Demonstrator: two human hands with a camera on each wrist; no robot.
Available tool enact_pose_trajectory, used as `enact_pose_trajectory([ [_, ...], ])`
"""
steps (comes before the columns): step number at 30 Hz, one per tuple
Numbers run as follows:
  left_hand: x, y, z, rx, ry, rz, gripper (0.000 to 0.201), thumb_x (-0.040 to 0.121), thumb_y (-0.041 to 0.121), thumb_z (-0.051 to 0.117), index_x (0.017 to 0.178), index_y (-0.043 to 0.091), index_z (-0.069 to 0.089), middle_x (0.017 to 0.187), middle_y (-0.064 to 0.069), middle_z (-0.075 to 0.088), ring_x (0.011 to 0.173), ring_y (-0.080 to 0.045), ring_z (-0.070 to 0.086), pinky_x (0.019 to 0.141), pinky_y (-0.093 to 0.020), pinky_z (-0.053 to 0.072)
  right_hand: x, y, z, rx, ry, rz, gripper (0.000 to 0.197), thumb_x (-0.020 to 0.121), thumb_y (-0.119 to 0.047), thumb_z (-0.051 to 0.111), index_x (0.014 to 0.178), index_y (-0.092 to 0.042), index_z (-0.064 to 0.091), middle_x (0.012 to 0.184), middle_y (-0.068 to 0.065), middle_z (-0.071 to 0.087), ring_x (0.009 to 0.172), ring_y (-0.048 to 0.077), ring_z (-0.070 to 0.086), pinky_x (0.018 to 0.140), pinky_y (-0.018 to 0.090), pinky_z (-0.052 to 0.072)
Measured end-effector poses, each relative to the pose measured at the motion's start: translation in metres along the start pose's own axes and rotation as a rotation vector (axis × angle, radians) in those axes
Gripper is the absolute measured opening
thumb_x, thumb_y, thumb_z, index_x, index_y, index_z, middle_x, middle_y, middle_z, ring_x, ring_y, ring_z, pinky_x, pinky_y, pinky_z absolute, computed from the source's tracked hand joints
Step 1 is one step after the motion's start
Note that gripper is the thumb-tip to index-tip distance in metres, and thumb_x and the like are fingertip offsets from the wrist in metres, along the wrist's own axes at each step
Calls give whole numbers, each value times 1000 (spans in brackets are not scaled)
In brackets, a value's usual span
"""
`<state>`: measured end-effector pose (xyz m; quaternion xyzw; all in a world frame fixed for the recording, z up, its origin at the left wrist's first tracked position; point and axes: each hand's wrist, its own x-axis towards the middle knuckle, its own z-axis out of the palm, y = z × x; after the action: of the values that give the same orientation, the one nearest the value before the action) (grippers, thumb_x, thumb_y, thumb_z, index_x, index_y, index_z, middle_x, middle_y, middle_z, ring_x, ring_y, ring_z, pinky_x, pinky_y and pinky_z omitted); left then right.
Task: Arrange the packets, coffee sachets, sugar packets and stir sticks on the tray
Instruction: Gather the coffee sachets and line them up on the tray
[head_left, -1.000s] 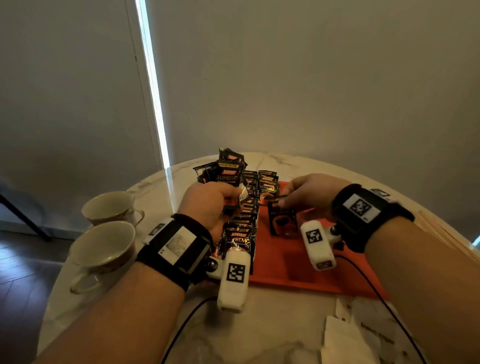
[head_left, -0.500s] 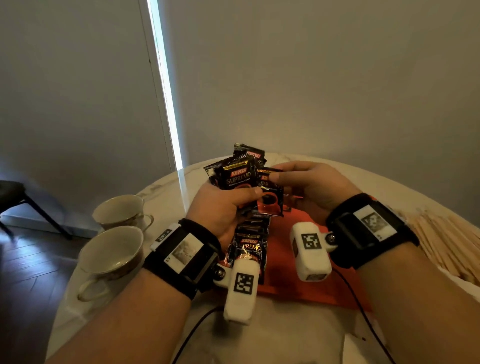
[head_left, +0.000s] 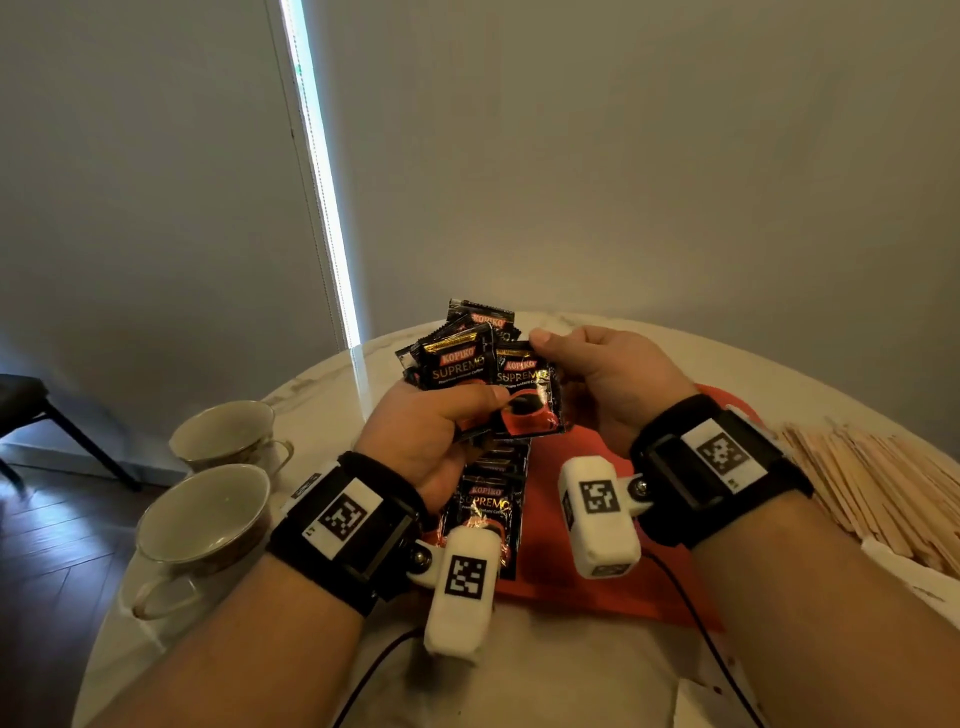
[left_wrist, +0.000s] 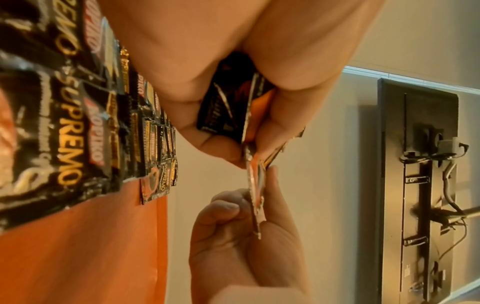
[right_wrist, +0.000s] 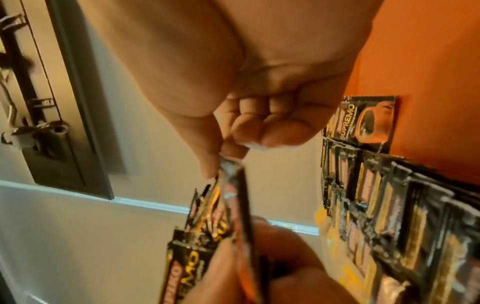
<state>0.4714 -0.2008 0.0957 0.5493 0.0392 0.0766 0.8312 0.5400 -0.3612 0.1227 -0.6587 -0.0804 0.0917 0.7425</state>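
Looks like a room in a home, a dining or living corner. Round marble-look table (head_left: 311, 395) against plain grey walls, two china teacups (head_left: 205, 525) on it, dark wood-plank floor (head_left: 31, 545) and a dark chair (head_left: 31, 405) beside it. Wall-mounted TV (left_wrist: 420, 185) with trailing cables on one wall.

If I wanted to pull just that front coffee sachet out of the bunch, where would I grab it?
Probably its free top corner, coming from the right. The front sachet juts out to the right of the fan held by the left hand, so that flat sealed edge is clear; the right hand already pinches it there.
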Motion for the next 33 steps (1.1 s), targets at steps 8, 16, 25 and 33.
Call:
enact_pose_trajectory([
  [8,5,3,-1,-105,131,-43,23,87,-9,67,106,5,68,81,-8,78,68,-21,77,51,-31,58,-7,-10,-12,-133,-285,112,15,82,2,73,86,-10,65,69,4,65,55,13,59,59,30,51],
  [16,10,0,-4,-145,205,-29,27,88,-4,72,112,5,68,93,-11,78,82,-21,77,60,-29,59,3,-3,-20,5,0,63,26,86,11,66,99,-11,61,71,5,71,53,13,64,55,28,53],
  [25,10,-3,-5,-114,183,-23,22,90,-6,70,110,2,69,92,-12,77,80,-19,77,60,-27,59,32,30,-53,-134,283,394,10,88,10,63,93,2,63,70,12,63,55,18,59,50,28,51],
  [33,6,-3,-3,-100,174,0,20,88,-6,71,104,6,70,89,-10,78,77,-17,77,60,-27,60,46,33,-46,-398,230,416,9,85,5,72,94,4,71,66,13,71,65,22,66,71,32,56],
])
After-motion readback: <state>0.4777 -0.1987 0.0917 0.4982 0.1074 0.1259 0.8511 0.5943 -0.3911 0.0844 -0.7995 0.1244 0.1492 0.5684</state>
